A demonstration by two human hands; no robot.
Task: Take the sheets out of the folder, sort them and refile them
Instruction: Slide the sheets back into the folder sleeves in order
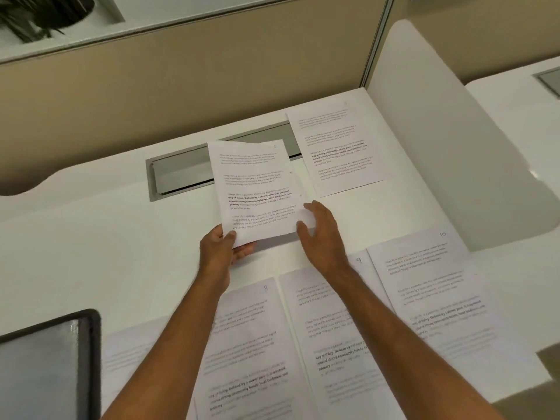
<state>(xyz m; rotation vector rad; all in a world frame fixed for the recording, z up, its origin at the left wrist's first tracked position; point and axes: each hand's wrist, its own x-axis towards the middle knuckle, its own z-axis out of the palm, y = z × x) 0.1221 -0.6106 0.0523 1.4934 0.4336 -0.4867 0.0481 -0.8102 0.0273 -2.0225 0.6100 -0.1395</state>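
Folder (48,365) cropped (sheet (333,147) number faint)

We see a white desk (91,237) with a grey metal cable tray (178,172) sunk into its far edge. Behind it we find a beige partition (181,86); a dark plant (36,16) sits on the ledge at upper left, and a white curved divider (424,116) closes our right side.

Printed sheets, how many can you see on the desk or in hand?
5, maybe more underneath: held sheets in the left hand, one far right, and sheets 8, 9, 10 nearest.
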